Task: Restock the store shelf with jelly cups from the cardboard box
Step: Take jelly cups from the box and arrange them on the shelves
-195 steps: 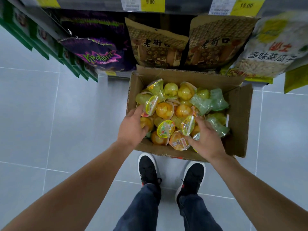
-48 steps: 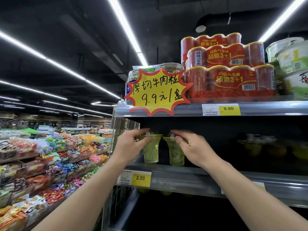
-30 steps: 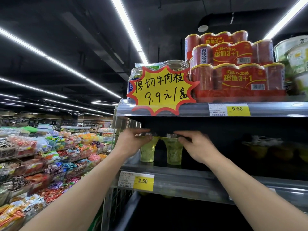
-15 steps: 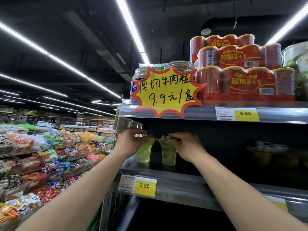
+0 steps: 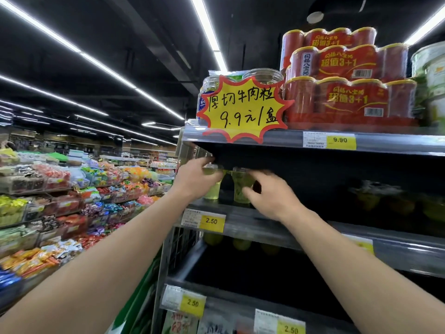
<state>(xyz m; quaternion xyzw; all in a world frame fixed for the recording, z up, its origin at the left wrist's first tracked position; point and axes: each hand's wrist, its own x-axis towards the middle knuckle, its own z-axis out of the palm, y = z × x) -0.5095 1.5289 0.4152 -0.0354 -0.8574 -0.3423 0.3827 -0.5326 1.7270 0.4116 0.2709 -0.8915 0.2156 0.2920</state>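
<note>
Two tall green jelly cups stand side by side at the left end of the dark middle shelf (image 5: 260, 224). My left hand (image 5: 196, 179) grips the left jelly cup (image 5: 213, 192), thumb over its top. My right hand (image 5: 271, 197) curls round the side of the right jelly cup (image 5: 239, 189), partly covering it. Both cup bottoms look level with the shelf board. More jelly cups (image 5: 368, 201) sit dimly further right on the same shelf. The cardboard box is out of view.
Just above the hands is the upper shelf edge with a yellow starburst price sign (image 5: 243, 109), clear jars (image 5: 263, 75) and red can multipacks (image 5: 349, 97). Yellow 2.50 price tags (image 5: 212, 221) line the shelf fronts. Candy bins (image 5: 72, 189) fill the aisle to the left.
Both hands rose from the box on the floor to the shelf, each with a cup. In the last half second my right hand slid from the cup's rim down to its side.
</note>
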